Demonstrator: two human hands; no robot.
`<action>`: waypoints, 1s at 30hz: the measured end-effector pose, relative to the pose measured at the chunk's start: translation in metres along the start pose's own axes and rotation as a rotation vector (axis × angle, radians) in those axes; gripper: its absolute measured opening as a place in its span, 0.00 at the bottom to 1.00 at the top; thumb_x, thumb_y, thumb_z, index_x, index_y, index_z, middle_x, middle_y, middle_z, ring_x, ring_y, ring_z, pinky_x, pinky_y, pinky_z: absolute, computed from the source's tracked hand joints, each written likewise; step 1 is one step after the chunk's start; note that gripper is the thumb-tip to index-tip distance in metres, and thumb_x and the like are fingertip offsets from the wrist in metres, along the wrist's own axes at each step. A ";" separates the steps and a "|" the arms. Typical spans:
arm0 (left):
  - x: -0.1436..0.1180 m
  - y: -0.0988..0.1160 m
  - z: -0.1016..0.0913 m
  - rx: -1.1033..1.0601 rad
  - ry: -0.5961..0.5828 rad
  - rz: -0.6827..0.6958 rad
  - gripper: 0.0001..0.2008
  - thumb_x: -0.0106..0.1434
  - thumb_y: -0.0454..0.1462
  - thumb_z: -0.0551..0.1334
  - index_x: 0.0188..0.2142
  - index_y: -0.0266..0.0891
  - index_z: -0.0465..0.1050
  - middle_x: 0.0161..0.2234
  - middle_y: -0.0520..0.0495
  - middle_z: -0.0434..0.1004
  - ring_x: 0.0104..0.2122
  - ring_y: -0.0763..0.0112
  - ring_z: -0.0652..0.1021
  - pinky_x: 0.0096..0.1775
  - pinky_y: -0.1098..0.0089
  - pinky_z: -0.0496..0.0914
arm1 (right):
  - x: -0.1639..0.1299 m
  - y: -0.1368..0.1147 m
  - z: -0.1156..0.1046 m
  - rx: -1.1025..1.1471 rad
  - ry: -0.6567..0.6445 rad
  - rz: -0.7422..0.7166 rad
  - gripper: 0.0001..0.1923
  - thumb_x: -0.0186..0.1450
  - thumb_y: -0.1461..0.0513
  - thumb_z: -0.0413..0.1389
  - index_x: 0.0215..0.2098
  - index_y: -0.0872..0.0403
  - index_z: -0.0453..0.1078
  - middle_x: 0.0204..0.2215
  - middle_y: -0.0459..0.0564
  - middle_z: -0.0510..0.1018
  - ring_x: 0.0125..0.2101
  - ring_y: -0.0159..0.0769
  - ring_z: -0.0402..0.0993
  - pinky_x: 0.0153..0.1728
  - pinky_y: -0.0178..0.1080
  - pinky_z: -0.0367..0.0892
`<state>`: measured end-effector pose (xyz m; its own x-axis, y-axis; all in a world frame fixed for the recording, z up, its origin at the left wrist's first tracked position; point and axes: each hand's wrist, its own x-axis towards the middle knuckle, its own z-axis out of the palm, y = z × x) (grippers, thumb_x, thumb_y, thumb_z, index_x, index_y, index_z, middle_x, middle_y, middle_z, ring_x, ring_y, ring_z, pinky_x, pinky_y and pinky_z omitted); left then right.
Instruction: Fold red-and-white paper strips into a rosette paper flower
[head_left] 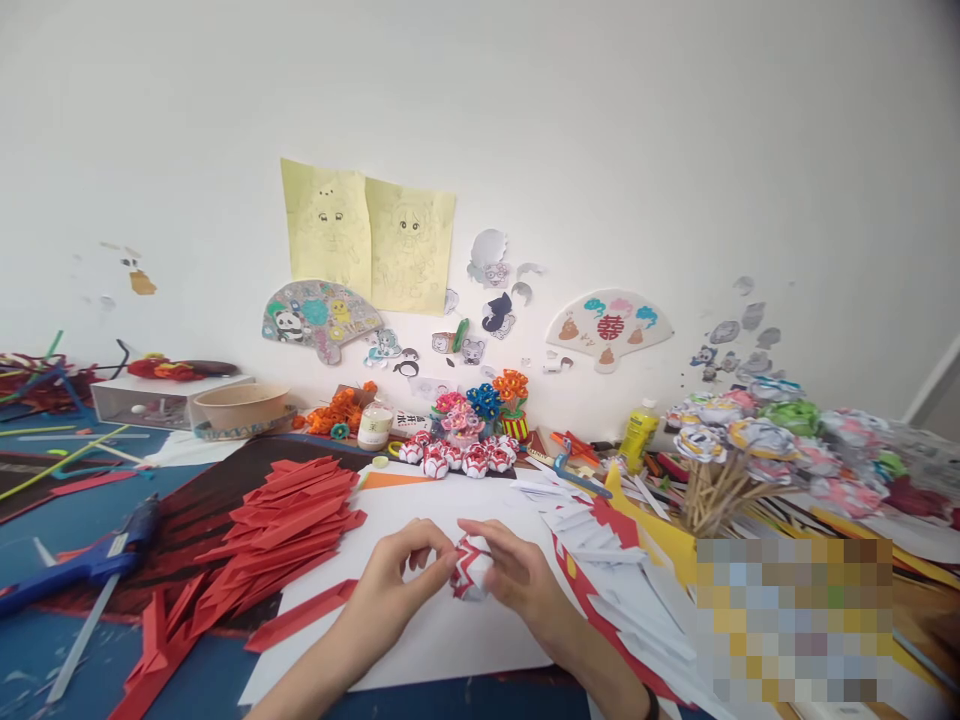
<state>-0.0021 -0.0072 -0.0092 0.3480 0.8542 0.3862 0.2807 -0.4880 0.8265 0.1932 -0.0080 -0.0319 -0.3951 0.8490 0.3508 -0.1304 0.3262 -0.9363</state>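
A red-and-white folded paper flower (471,570), round with zigzag stripes, is held just above a white paper sheet (435,640). My left hand (397,575) pinches its left side between thumb and fingertips. On the other side, my right hand (525,575) curves its fingers over the top and right of the flower, gripping it. A pile of folded red paper strips (289,520) lies to the left of my left hand. Beyond the hands stand several similar red-and-white paper flowers (474,460). Folded white paper strips (600,545) lie right of my right hand.
A blue glue gun (112,560) lies at left with a glue stick. Along the wall are a beige bowl (244,408), a jar (375,426) and a yellow bottle (637,435). A bunch of paper flowers on sticks (716,480) stands at right. A pixelated patch hides the lower right.
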 end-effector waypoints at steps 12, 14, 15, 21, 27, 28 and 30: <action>-0.001 0.001 -0.001 0.102 0.013 0.113 0.12 0.67 0.39 0.57 0.27 0.39 0.70 0.27 0.49 0.73 0.31 0.68 0.68 0.35 0.69 0.62 | 0.001 0.003 0.002 0.400 -0.078 0.224 0.26 0.61 0.50 0.60 0.51 0.57 0.69 0.38 0.56 0.78 0.32 0.39 0.77 0.39 0.46 0.69; -0.001 0.001 0.000 0.157 0.034 0.117 0.12 0.66 0.38 0.57 0.27 0.39 0.70 0.27 0.49 0.73 0.31 0.67 0.68 0.35 0.69 0.62 | 0.001 0.003 0.001 0.412 -0.067 0.233 0.25 0.61 0.51 0.62 0.51 0.56 0.69 0.39 0.56 0.78 0.33 0.41 0.77 0.39 0.46 0.69; -0.001 0.001 0.000 0.188 0.046 0.122 0.11 0.66 0.38 0.57 0.27 0.40 0.70 0.27 0.50 0.73 0.31 0.67 0.68 0.35 0.69 0.62 | 0.001 0.003 0.001 0.422 -0.062 0.232 0.24 0.60 0.52 0.62 0.50 0.56 0.69 0.39 0.56 0.78 0.35 0.41 0.77 0.39 0.46 0.69; -0.004 0.002 0.001 0.384 0.167 0.211 0.07 0.67 0.37 0.55 0.33 0.42 0.70 0.34 0.48 0.75 0.35 0.64 0.71 0.39 0.65 0.61 | 0.001 0.002 0.001 0.437 0.006 0.196 0.22 0.59 0.55 0.64 0.49 0.54 0.68 0.41 0.54 0.76 0.38 0.41 0.76 0.42 0.47 0.69; -0.008 0.003 0.005 0.439 0.104 0.274 0.05 0.65 0.35 0.57 0.33 0.43 0.70 0.34 0.49 0.76 0.36 0.64 0.73 0.41 0.64 0.60 | 0.002 0.001 0.001 0.435 0.059 0.158 0.20 0.59 0.57 0.65 0.47 0.53 0.69 0.41 0.51 0.73 0.38 0.38 0.73 0.41 0.43 0.68; -0.008 0.003 0.005 0.442 0.097 0.267 0.05 0.65 0.35 0.57 0.33 0.43 0.70 0.34 0.49 0.76 0.36 0.64 0.73 0.41 0.64 0.60 | 0.003 0.001 0.001 0.431 0.060 0.154 0.19 0.59 0.57 0.65 0.47 0.53 0.69 0.41 0.50 0.73 0.38 0.38 0.72 0.41 0.43 0.68; -0.008 0.003 0.006 0.441 0.098 0.252 0.05 0.65 0.35 0.57 0.33 0.43 0.70 0.33 0.49 0.76 0.36 0.64 0.73 0.41 0.64 0.60 | 0.002 0.000 0.001 0.415 0.058 0.151 0.19 0.59 0.57 0.64 0.47 0.53 0.69 0.41 0.51 0.73 0.38 0.38 0.72 0.41 0.43 0.68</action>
<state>0.0015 -0.0170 -0.0126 0.3739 0.7032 0.6047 0.5568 -0.6916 0.4600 0.1913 -0.0063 -0.0315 -0.3875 0.9001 0.1993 -0.4340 0.0126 -0.9008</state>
